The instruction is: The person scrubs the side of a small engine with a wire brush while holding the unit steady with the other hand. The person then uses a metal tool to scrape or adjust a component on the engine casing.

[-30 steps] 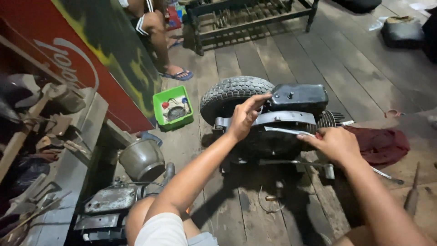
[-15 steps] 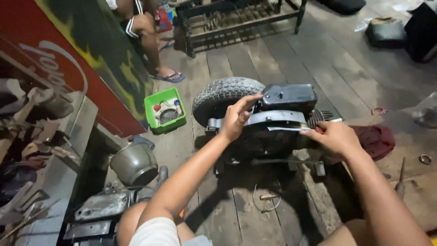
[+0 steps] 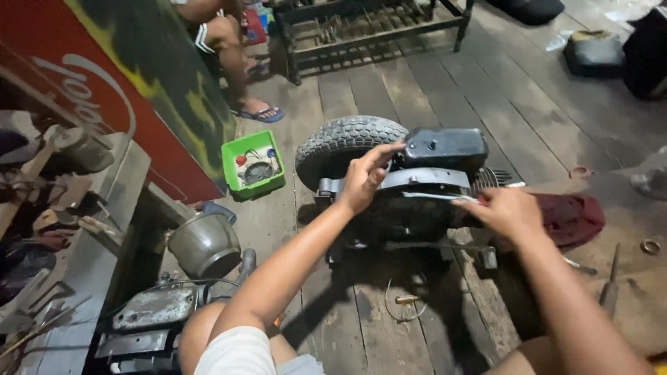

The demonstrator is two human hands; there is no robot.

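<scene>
While both hands [image 3: 365,179] press it, the engine [image 3: 417,198] lies between them.

Bare floor [image 3: 445,97] lies open behind the engine [image 3: 417,201]. On its left, the green tray [image 3: 254,165] and metal pot [image 3: 205,244] block the way; a red cloth [image 3: 573,217] sits right.

Green tray [image 3: 253,167] w/ small parts, metal pot [image 3: 206,244], maybe screwdriver [image 3: 610,288]
</scene>
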